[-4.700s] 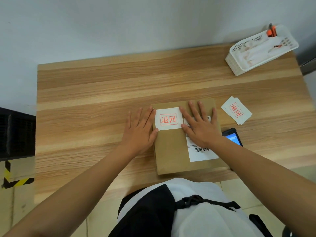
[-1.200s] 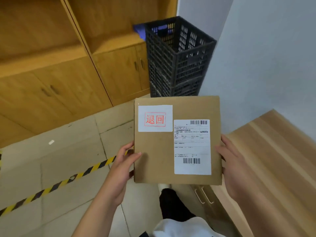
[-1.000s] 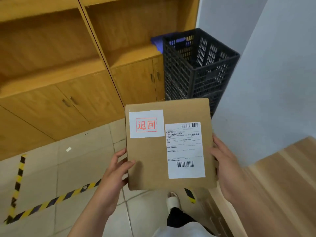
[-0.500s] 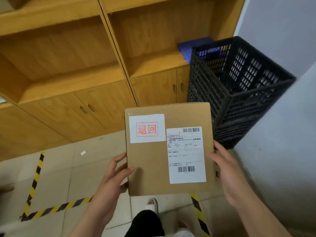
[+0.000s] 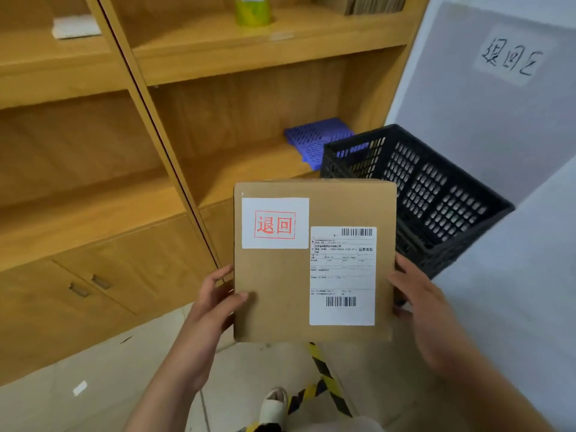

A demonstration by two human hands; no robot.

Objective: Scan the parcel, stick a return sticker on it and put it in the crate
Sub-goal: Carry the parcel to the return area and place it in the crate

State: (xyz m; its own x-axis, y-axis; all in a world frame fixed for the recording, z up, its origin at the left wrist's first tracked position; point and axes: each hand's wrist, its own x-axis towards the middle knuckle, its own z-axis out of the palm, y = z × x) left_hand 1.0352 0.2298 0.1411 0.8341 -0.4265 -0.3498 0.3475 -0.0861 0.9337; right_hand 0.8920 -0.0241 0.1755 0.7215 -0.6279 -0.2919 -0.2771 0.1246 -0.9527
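I hold a flat brown cardboard parcel [image 5: 280,291] level in front of me, above the floor. A white return sticker [image 5: 275,222] with red characters sits at its top left, and a white shipping label [image 5: 343,275] with barcodes covers its right side. My left hand [image 5: 215,310] grips the left edge, thumb on top. My right hand [image 5: 420,304] grips the right edge. The black slatted crate [image 5: 436,194] stands just beyond the parcel, to the right, against the wall; its inside is hidden.
Wooden shelving with lower cabinet doors [image 5: 93,285] fills the left. A blue plastic basket [image 5: 318,141] lies on a shelf behind the crate. A paper sign [image 5: 511,57] hangs on the grey wall. Yellow-black tape [image 5: 324,378] marks the tiled floor near my shoe [image 5: 274,406].
I have carried the parcel away from the table and toward the crate. The crate now lies closer and lower in view, right behind the parcel. Both hands keep the same grip.
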